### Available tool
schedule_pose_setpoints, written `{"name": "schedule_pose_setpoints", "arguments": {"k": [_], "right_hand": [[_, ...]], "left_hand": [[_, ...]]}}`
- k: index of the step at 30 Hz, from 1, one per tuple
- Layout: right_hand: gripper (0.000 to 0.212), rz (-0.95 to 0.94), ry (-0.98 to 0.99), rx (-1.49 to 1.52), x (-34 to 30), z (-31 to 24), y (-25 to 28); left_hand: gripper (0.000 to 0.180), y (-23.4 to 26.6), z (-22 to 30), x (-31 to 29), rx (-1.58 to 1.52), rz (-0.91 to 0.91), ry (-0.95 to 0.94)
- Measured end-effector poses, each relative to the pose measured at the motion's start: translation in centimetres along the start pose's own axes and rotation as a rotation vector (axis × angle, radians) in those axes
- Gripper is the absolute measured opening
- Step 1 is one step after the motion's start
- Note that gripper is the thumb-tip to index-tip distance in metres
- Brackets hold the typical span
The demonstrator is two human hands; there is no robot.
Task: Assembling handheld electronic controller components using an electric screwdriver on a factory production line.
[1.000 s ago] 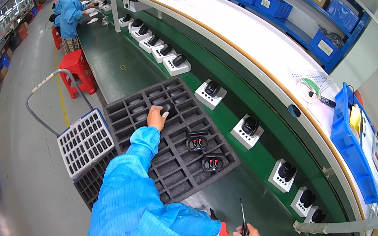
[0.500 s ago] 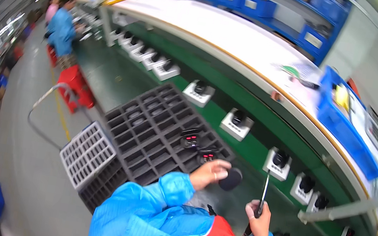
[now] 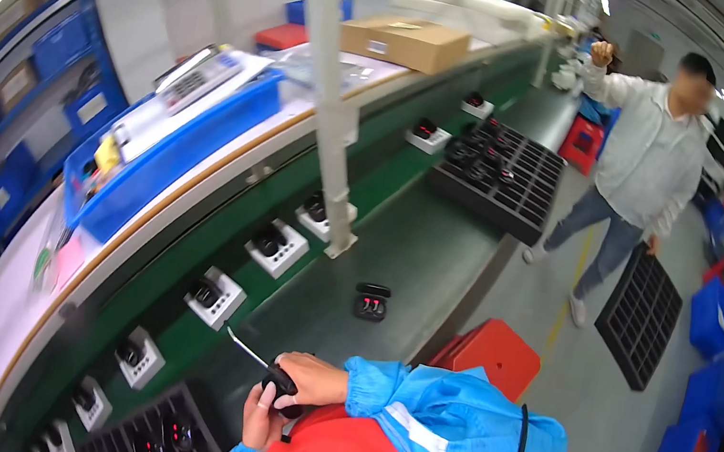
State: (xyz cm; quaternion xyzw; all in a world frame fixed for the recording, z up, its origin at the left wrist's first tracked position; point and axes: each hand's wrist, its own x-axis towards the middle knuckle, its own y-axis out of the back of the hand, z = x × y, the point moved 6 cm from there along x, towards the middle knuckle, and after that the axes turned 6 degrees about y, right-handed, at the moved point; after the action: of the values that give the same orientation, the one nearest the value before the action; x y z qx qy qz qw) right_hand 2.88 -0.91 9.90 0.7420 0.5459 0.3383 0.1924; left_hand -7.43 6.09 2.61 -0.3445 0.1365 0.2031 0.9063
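Note:
Close to my body, both hands meet around a small rounded black case [image 3: 283, 383]. My right hand [image 3: 316, 379] reaches over it from the right with curled fingers. From below and left, the fingertips of my left hand [image 3: 259, 416] press on it. A thin pale line [image 3: 248, 346], a cord or a shaft, runs from the case toward a white power socket [image 3: 216, 297] with a black plug-like piece on it; its far end is unclear. Beyond my hands, an open black earbud case [image 3: 371, 303] with red lights lies on the green bench.
A black compartment tray [image 3: 528, 219] holding several cases stands farther along; another tray [image 3: 195, 429] is at lower left. White sockets line the bench edge. A post [image 3: 329, 56] rises ahead. A person [image 3: 646, 150] holds a tray beside a red stool [image 3: 499, 352].
The view has swung round strongly to another stretch of the bench. My hands, apart before, have come together at the black case. A person with a tray now shows at the right.

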Motion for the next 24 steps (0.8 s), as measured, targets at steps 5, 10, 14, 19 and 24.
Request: {"name": "schedule_pose_setpoints", "arguments": {"k": [5, 10, 14, 19, 24], "right_hand": [[0.055, 0.012, -0.126, 0.088, -1.8, 2.1, 3.1], [0.042, -0.039, -0.138, 0.295, -2.3, 3.9, 5.9], [0.039, -0.134, -0.006, 0.245, -1.4, 3.9, 5.7], [0.036, -0.310, 0.082, 0.265, 0.6, 3.2, 4.2], [0.034, -0.188, 0.043, 0.329, 1.6, 3.5, 5.2]], "left_hand": [[0.036, -2.3, -0.6, 1.8, 0.022, -0.091, -0.019], [0.045, -4.7, 0.1, 1.4, -0.176, -0.247, 0.098], [0.043, -3.0, -0.8, 1.9, -0.167, -0.356, 0.226], [0.035, -2.1, -0.5, 3.3, 0.014, -0.290, 0.212], [0.029, 2.1, -1.1, 3.0, -0.278, -0.001, 0.038]]}}
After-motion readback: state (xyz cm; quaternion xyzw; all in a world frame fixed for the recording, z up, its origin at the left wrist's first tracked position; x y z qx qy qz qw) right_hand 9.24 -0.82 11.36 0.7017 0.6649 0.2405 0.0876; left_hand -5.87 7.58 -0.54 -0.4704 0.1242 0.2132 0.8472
